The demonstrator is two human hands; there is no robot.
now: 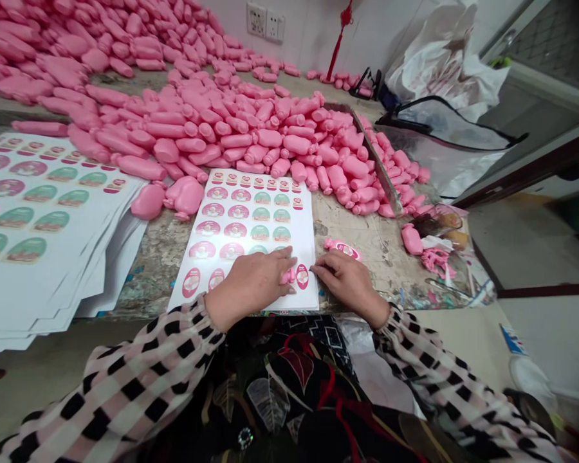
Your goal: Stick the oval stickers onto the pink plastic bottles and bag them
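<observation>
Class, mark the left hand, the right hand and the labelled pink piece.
Left hand [251, 280]: head view, its back.
Right hand [348, 281]: head view, its back.
Labelled pink piece [345, 249]: head view, its oval label.

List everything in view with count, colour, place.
Bottle-shaped pieces: many, pink, heaped at back
Table: one, brown-grey, beneath them
Sticker sheet: one, white, front centre
Sheet stack: one, white, left
Labelled piece: one, pink, right of the sheet
Divider strip: one, dark, right
Sockets: two, white, wall
Hanging ornament: one, red, wall
Bags: several, white and clear, back right
Clutter: uncounted, mixed, table's right
Sleeves: two, checked, front
Left hand: one, bare, holding a pink piece
Right hand: one, bare, sheet's right edge
</observation>
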